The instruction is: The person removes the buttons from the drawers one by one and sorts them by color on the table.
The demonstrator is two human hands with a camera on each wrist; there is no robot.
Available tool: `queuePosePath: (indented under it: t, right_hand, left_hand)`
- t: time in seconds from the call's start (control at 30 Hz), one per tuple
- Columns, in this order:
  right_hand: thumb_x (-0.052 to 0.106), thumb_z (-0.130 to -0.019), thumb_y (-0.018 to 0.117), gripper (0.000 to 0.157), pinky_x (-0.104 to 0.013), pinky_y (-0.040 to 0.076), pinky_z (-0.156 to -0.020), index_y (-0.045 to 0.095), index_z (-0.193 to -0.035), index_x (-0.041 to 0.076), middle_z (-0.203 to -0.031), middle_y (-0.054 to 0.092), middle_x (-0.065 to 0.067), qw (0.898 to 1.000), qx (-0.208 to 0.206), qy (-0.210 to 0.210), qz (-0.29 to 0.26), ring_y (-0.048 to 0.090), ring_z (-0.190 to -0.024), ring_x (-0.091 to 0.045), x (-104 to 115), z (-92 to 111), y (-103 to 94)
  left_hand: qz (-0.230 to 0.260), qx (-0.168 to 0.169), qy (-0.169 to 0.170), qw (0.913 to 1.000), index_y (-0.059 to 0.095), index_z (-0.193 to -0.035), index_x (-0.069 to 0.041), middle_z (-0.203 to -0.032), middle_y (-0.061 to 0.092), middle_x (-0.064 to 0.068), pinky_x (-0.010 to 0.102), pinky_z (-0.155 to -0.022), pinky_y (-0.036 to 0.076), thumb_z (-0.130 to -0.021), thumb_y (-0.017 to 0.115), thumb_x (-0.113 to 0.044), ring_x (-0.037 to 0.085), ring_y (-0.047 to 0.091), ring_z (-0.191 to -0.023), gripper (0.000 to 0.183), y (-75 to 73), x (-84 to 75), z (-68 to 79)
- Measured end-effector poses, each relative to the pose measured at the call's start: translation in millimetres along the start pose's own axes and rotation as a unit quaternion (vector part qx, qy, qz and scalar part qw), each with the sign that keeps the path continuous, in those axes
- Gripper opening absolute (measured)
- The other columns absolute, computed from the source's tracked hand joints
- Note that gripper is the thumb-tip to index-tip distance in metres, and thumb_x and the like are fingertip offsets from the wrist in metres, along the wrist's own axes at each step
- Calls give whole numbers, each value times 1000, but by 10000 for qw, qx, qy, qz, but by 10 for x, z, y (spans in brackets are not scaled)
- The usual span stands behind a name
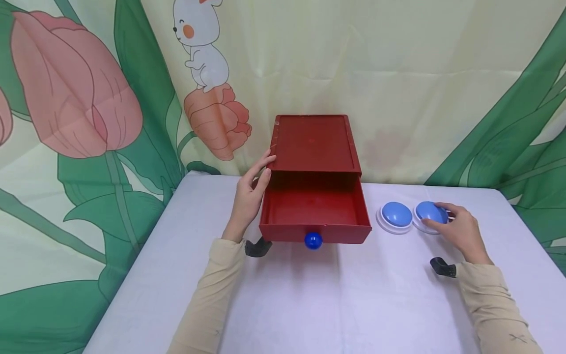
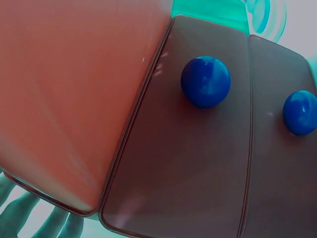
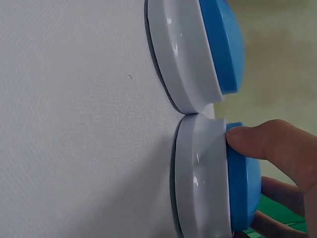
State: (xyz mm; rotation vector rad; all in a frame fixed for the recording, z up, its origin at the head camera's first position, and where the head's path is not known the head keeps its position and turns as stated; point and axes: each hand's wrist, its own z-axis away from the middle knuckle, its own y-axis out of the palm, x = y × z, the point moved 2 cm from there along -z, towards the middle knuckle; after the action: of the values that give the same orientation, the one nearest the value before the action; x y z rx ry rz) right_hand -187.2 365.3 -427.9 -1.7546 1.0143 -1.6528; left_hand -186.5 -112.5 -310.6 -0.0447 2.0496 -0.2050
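A red drawer cabinet (image 1: 311,145) stands at the back of the table with its drawer (image 1: 283,233) pulled out and bare inside. A round blue knob (image 1: 313,240) sits on that drawer's front. My left hand (image 1: 246,199) rests against the cabinet's left side, fingers extended; its fingertips show at the lower left of the left wrist view. Two drawer fronts, each with a blue knob, appear there. To the right are two blue push buttons on white bases. My right hand (image 1: 464,232) holds the right button (image 3: 242,183) by its blue dome, thumb and fingers around it.
The left push button (image 1: 396,215) touches the held one's base. A white cloth covers the table (image 1: 292,300). Behind hangs a printed curtain (image 1: 398,73) with a rabbit, a carrot and tulips. Black mounts (image 1: 258,247) sit at both wrists.
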Motion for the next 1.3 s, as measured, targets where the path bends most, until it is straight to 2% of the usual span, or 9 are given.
queuePosePath:
  t: [0.4, 0.5, 0.57, 0.63, 0.87, 1.1, 1.23, 1.3]
  right_hand:
    - [29, -88, 74, 64, -32, 39, -75, 51, -133, -12, -125, 52, -41, 10000, -53, -59, -52, 53, -106, -51, 10, 23, 11]
    - [29, -90, 72, 64, -47, 44, -80, 50, -133, -13, -127, 48, -42, 10000, -3, -31, -56, 48, -110, -54, 27, 34, 9]
    - [31, -92, 70, 65, -60, 42, -85, 48, -134, -13, -130, 43, -43, 10000, 30, 23, -73, 44, -115, -56, 43, 40, 3]
    - [32, -93, 68, 65, -65, 39, -89, 48, -135, -13, -132, 40, -43, 10000, 14, 59, -78, 40, -119, -57, 67, 51, 2]
    - [36, -95, 65, 66, -67, 41, -92, 47, -137, -11, -136, 39, -41, 9999, -65, 43, -97, 41, -121, -56, 161, 68, -23]
    - [36, -97, 63, 64, -68, 42, -95, 46, -140, -8, -140, 39, -37, 9997, -128, 17, -193, 43, -123, -55, 391, 108, -96]
    - [35, -97, 63, 62, -65, 42, -97, 47, -140, -6, -139, 44, -33, 9994, -222, -79, -271, 46, -123, -51, 551, 150, -148]
    - [36, -96, 64, 62, -58, 46, -97, 49, -140, -5, -137, 47, -31, 9990, -277, -151, -313, 48, -123, -48, 626, 176, -180]
  left_hand:
    - [-27, 2, -8, 10000, 50, -142, 3, -158, 38, 14, 46, -111, 41, -103, 48, -9, 24, 36, -146, 40, -5, -4, 11]
    - [-20, 5, -27, 10000, 50, -142, 2, -158, 38, 14, 46, -111, 41, -103, 48, -10, 24, 36, -146, 41, -2, 4, 12]
    - [-11, 8, -43, 10000, 50, -142, 2, -158, 37, 13, 46, -111, 41, -103, 48, -10, 24, 35, -146, 41, 1, 11, 10]
    - [-1, 9, -54, 10000, 50, -142, 2, -158, 37, 13, 47, -111, 41, -103, 48, -9, 24, 35, -146, 41, 4, 14, 10]
    - [4, -13, -5, 10000, 50, -142, 2, -158, 37, 15, 49, -110, 42, -103, 47, -8, 27, 35, -146, 40, 14, 10, 7]
    - [-55, -30, -42, 10000, 50, -142, 2, -158, 38, 14, 47, -111, 41, -103, 48, -9, 26, 36, -146, 40, 13, 6, 5]
    - [-65, -68, -25, 10000, 51, -142, 2, -157, 38, 14, 48, -111, 41, -104, 47, -10, 26, 36, -145, 40, 20, 0, 6]
    - [-65, -92, -5, 9999, 51, -141, 2, -157, 38, 14, 49, -111, 41, -103, 47, -9, 27, 36, -145, 40, 27, -1, 4]
